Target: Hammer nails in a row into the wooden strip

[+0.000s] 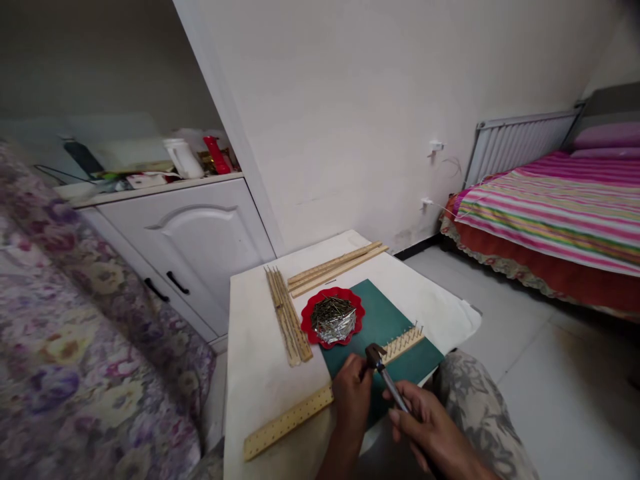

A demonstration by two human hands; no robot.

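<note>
My right hand [425, 420] is wrapped round the handle of a hammer [393, 387], whose dark head is at my left fingertips. My left hand [353, 387] is closed in a pinch over a wooden strip [287, 421]; whatever its fingers hold is hidden. The strip runs under that hand, with a row of holes or marks on its left part. Several nails [403, 341] stand up from its right part, some leaning. Beneath that end lies a green mat [370, 310]. A red scalloped bowl [306, 320] of loose nails [334, 317] sits just beyond my left hand.
On the white table [260, 393], nail-studded wooden strips [287, 320] lie left of the bowl and more strips [335, 267] lie behind it. A white cabinet [195, 247] and floral curtain [100, 347] are at left. A bed [545, 220] is at right.
</note>
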